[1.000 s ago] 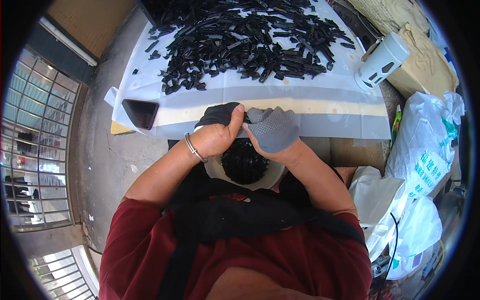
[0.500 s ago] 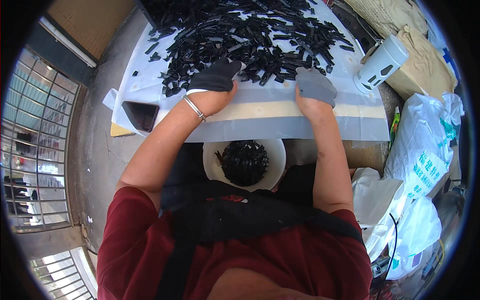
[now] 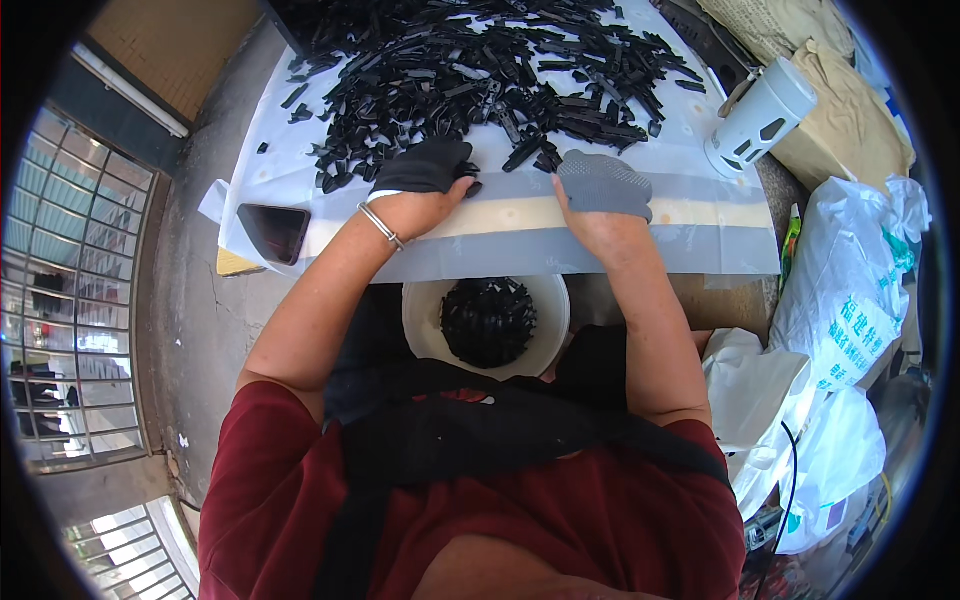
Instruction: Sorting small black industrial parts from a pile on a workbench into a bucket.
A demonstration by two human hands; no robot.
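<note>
A broad pile of small black plastic pieces [image 3: 400,115] covers the far part of the white-sheeted table [image 3: 300,170]. My left hand [image 3: 425,172], in a black fingerless glove, is closed at the pile's near edge. Dark pieces show between its thumb and fingers. My right hand [image 3: 605,195] wears a grey dotted glove, its back up and its fingers curled under. It lies just right of a few loose pieces, and whatever it may hold is hidden. Below the table edge, a white bucket [image 3: 420,335] holds more black pieces [image 3: 488,322].
A dark phone [image 3: 273,232] lies at the table's left edge. A pale blue bottle [image 3: 762,118] stands at the right edge, with white plastic bags [image 3: 835,280] and brown sacks [image 3: 825,130] beyond it. A black box [image 3: 318,25] borders the pile at far left.
My right hand has moved left, toward my left hand. My left hand has drawn slightly nearer to me, with dark pieces now showing at its thumb. A few pieces now lie between the hands.
</note>
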